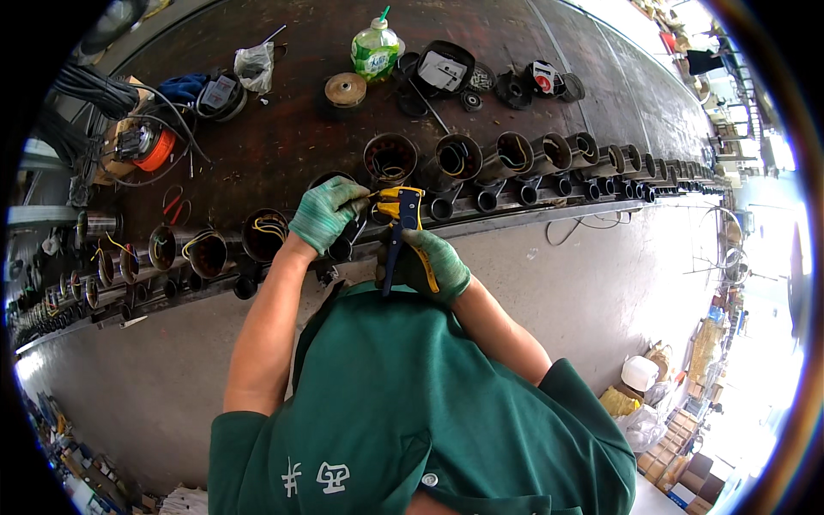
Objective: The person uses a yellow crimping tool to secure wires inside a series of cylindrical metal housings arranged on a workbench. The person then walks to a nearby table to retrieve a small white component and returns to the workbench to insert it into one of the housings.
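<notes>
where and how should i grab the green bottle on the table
Best gripped around its body, below the narrow neck: the bottle appears upright, with a wide body to wrap. Come from its left, probably above the brown disc at its front left, since the black tub and other parts crowd its right. The thin green tip looks too slight to lift by.
</notes>
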{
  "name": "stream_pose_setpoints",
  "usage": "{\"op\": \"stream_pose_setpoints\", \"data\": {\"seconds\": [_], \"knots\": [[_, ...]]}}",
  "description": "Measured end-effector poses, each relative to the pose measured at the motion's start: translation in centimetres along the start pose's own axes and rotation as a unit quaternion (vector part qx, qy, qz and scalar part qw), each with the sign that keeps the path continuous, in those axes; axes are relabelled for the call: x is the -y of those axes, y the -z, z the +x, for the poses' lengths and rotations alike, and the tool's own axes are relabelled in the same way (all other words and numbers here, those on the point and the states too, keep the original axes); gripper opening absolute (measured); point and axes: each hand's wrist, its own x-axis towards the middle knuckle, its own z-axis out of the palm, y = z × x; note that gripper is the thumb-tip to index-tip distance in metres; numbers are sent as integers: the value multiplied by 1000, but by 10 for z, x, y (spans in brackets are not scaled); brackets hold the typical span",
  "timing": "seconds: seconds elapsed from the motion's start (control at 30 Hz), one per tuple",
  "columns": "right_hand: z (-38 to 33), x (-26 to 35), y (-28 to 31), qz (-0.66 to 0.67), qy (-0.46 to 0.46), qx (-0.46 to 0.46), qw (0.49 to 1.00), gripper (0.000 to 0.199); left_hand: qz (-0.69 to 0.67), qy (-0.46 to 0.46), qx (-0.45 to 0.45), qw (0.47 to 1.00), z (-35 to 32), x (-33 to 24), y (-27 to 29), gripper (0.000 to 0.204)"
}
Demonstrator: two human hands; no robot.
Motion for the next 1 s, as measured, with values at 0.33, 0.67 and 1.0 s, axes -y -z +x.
{"op": "stream_pose_setpoints", "data": {"seconds": [0.33,0.67,1.0], "knots": [[0,7,6,4,-2,-14,1000,34,26,9,19,999,4,-10,7,23],[-19,76,15,-367,168,-100,910,35,-36,101,36,994,5,-11,8,45],[26,252,-32,-909,121,-182,355,56,-95,133,16,986,5,1,2,43]]}}
